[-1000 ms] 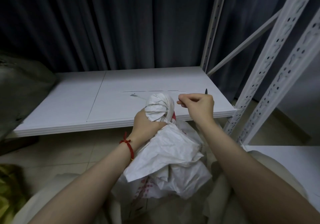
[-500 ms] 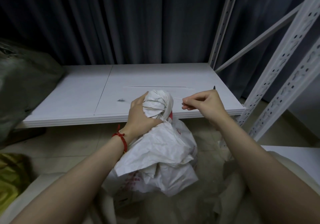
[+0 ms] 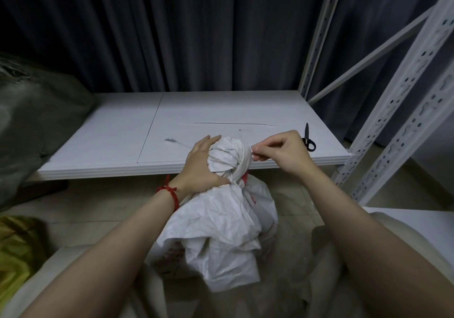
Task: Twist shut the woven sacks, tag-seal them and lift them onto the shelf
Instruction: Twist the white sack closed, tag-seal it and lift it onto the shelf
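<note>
Pinching a barely visible string (image 3: pixel 251 148), right hand (image 3: pixel 282 154) sits beside sack (image 3: pixel 221 222).

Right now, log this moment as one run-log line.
left hand holds woven sack neck | right hand pinches twine | scissors on shelf

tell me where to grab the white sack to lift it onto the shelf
Probably the twisted neck of the white sack, just under the bunched knob, where the left hand holds it. Come from above: the knob would stop the grip slipping off, while the crumpled body is slack. The right hand pinches a string there.
</note>
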